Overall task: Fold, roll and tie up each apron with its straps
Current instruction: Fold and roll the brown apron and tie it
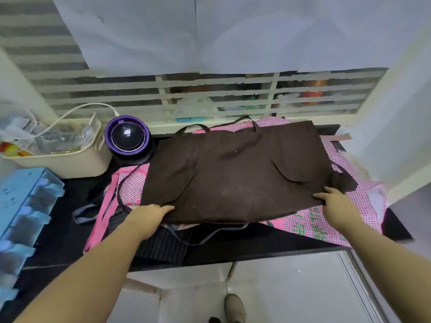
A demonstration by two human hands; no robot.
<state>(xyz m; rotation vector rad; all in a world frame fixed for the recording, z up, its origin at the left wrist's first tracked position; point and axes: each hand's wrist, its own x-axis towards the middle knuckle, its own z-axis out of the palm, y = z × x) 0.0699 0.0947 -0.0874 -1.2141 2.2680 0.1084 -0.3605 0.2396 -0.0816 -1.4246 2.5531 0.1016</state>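
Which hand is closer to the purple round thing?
Left. The left hand holds the near left corner of the brown apron, below the purple round thing. The right hand holds the near right corner, much farther away.

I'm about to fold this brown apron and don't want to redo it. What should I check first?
1. Brown apron spread flat: ok, only light wrinkles.
2. Left hand and right hand hold its near edge: ok.
3. Straps tucked in: not ok; a strap loop sticks out past the far edge.
4. Pink apron underneath free of the grip: cannot tell.
5. Purple device off the cloth: ok, it stands beside the far left corner.
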